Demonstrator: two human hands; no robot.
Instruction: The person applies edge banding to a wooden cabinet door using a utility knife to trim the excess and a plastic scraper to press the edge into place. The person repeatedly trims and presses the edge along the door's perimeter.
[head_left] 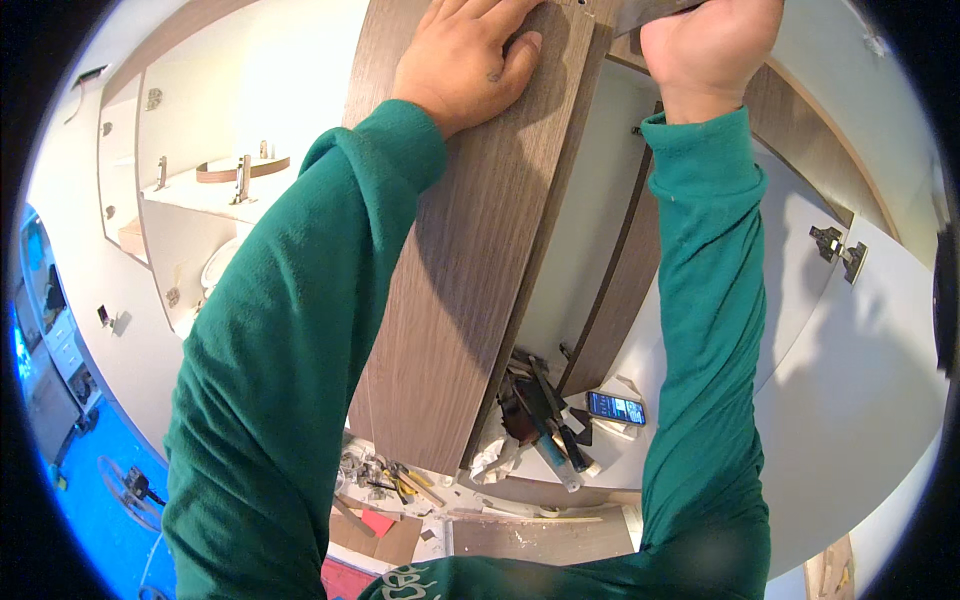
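A long wood-grain panel (450,290) runs from the top of the head view down toward the floor. My left hand (468,58) lies on its upper face, fingers stretched out and thumb apart; the fingertips pass out of view. Beside the panel's upper right edge, my right hand (712,48) is closed, its fingers turned away and partly cut off by the top edge. A dark grey, flat, blade-like piece (648,12) shows next to this fist; its kind is unclear. Between my arms is an open cabinet compartment (585,220) with a pale back.
A pile of hand tools (545,410) and a lit phone (616,408) lie below the compartment. White doors with metal hinges (838,252) stand at right. Pliers and small parts (400,482) litter the floor. At left, a mirror reflects beside a faucet (243,180).
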